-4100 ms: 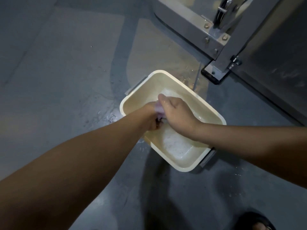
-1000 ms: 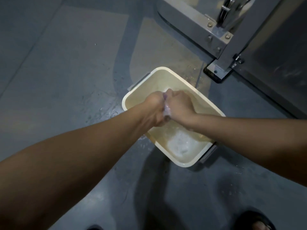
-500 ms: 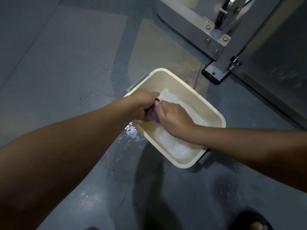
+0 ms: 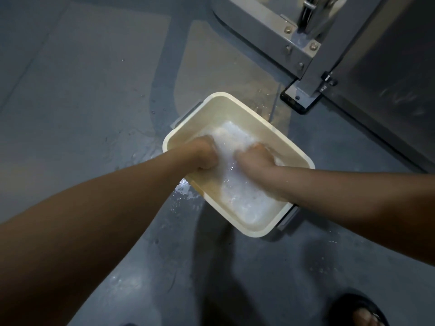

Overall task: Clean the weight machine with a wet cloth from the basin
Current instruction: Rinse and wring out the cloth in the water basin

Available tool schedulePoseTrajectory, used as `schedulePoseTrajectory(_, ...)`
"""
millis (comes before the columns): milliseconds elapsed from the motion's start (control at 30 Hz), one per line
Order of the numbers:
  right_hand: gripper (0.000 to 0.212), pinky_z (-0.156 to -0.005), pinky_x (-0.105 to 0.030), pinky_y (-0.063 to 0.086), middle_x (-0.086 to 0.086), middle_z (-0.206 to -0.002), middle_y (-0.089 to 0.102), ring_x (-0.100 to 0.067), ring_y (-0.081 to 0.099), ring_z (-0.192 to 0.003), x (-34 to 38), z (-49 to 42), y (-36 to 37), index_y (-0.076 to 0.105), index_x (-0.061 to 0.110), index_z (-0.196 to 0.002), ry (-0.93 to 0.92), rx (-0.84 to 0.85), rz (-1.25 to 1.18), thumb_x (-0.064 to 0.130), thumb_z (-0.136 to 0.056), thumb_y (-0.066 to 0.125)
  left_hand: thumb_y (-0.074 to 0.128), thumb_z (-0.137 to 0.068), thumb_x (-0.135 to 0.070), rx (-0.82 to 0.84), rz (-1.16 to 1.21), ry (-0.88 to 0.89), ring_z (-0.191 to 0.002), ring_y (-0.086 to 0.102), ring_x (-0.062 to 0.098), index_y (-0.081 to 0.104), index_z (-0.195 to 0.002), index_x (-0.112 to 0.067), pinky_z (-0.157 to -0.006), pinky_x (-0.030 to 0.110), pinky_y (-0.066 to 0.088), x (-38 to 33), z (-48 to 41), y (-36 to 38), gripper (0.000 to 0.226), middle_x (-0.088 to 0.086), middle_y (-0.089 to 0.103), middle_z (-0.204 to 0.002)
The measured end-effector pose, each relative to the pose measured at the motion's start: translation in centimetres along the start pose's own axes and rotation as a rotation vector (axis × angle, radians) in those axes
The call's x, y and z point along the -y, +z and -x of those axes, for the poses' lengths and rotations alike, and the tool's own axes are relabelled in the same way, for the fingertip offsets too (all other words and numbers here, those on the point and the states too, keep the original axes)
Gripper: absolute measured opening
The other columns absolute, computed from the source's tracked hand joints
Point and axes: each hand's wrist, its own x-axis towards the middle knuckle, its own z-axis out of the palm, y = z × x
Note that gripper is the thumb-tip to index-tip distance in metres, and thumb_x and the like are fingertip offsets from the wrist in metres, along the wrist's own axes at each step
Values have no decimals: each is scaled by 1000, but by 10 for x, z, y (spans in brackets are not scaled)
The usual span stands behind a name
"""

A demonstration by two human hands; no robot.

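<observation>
Where closest, only a sandalled foot on wet floor. Further out, sunk in the foam of the basin: left hand and right hand, just apart, fingers curled under suds; cannot tell whether clamped on the cloth, hidden from sight. Beyond, near but not touching the basin, the machine, grey and bolted.

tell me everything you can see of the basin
The basin is a cream, rectangular, plastic-looking tub with rounded corners, a thick rim and a grey handle at each short end. It sits flat on the wet grey floor, turned diagonally, near the foot of the weight machine, not touching it. White foam covers its water. The left hand and right hand are sunk in the foam.
</observation>
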Motion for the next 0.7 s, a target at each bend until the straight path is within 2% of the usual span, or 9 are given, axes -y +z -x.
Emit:
schedulePoseTrajectory(67, 42, -78, -30, 46, -12, -126, 59, -25, 56, -96, 2, 0, 8, 50, 4, -138, 118, 178, -3, 23, -100, 48, 42, -91, 3, 44, 188, -42, -61, 54, 28, 54, -91, -7, -50, 26, 42, 0, 2, -1, 15, 16, 50, -75)
schedulePoseTrajectory(100, 34, -74, -30, 47, -16, -122, 62, -25, 57, -88, -3, -3, 12, 55, -2, -129, 128, 266, -51, 14, -102, 41, 43, -92, 1, 89, 332, -111, -58, 51, 27, 54, -88, -7, -50, 26, 42, -3, 5, 0, 14, 14, 48, -73)
schedulePoseTrajectory(167, 27, -51, -24, 44, -20, -82, 63, -24, 55, -55, 9, 6, 11, 61, -1, -83, 110, 313, -226, 4, -97, 38, 46, -90, -9, 180, 557, -234, -56, 50, 28, 52, -75, -8, -51, 25, 44, -6, 7, 2, 17, 14, 49, -68)
schedulePoseTrajectory(233, 30, -43, -20, 28, -16, -61, 50, -19, 39, -40, 27, 13, 8, 51, 7, -68, 66, 316, -408, 9, -96, 40, 43, -87, -14, 215, 724, -259, -50, 52, 26, 48, -64, -8, -54, 25, 45, -8, 8, 1, 24, 14, 51, -57)
schedulePoseTrajectory(367, 33, -46, -23, 17, -5, -50, 41, -17, 30, -42, 54, 33, -9, 44, 19, -68, -106, 379, -511, 34, -97, 44, 37, -107, -23, 207, 931, -195, -33, 50, 15, 46, -72, -13, -48, 24, 40, -4, 16, -2, 37, 1, 52, -40)
schedulePoseTrajectory(467, 54, -44, -24, 36, -5, -46, 54, -27, 51, -42, 55, 34, -11, 53, 13, -51, -391, 236, -242, 35, -100, 46, 33, -105, -21, 175, 825, -202, -30, 37, 10, 43, -60, -16, -44, 16, 29, -6, 24, 7, 46, -2, 43, -36)
schedulePoseTrajectory(533, 59, -56, -29, 47, -6, -50, 60, -26, 60, -52, 52, 26, -7, 54, 12, -50, -504, 90, -66, 35, -103, 42, 29, -99, -21, 191, 858, -228, -32, 28, 12, 35, -45, -19, -44, 16, 22, -9, 26, 16, 54, 0, 33, -36)
schedulePoseTrajectory(633, 60, -71, -32, 47, -5, -59, 63, -29, 65, -72, 42, 3, -1, 60, 11, -58, -425, -80, 90, 36, -106, 34, 37, -97, -24, 209, 923, -234, -37, 24, 12, 33, -38, -22, -45, 19, 20, -19, 32, 15, 59, -2, 30, -40)
schedulePoseTrajectory(700, 54, -78, -35, 51, -11, -76, 72, -33, 68, -84, 36, 3, 4, 71, 9, -75, -364, -105, 116, 31, -106, 33, 36, -98, -22, 209, 967, -242, -38, 28, 14, 39, -48, -20, -43, 17, 25, -21, 29, 6, 50, -2, 33, -47)
